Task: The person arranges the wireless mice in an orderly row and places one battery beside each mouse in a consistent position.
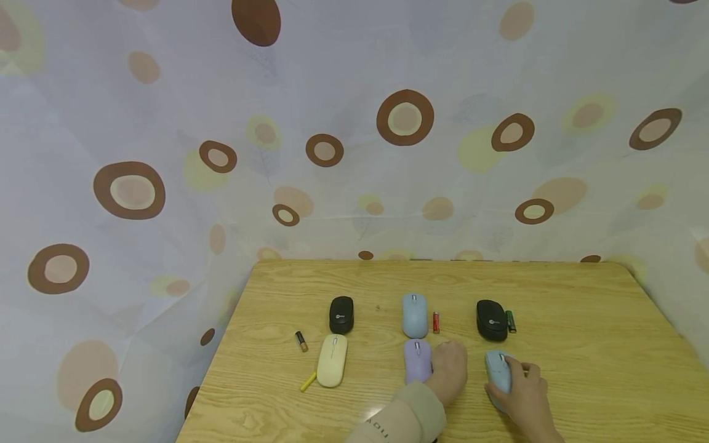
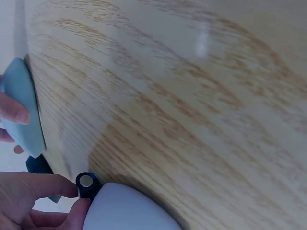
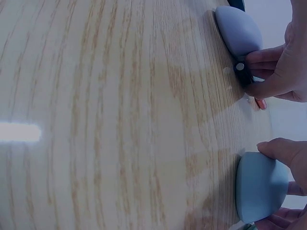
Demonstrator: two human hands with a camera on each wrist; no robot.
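A dark battery [image 2: 86, 184] with a silver end lies right beside the purple mouse [image 1: 417, 362]. My left hand [image 1: 451, 369] pinches this battery between thumb and fingers, shown close up in the right wrist view, where the purple mouse [image 3: 237, 29] touches it or nearly so. From the head, the battery is hidden behind the left hand. To the right, a light blue mouse [image 1: 500, 372] sits on the table, and my right hand [image 1: 526, 394] grips it by its sides, thumb on one and fingers on the other.
A second blue mouse [image 1: 415, 316] with a red battery [image 1: 436, 322] stands farther back. Beside the right-hand black mouse [image 1: 491, 320] lies a green battery [image 1: 511, 322]. On the left are another black mouse [image 1: 341, 315], a cream mouse [image 1: 332, 360], a black-and-copper battery [image 1: 301, 341] and a yellow battery [image 1: 308, 381].
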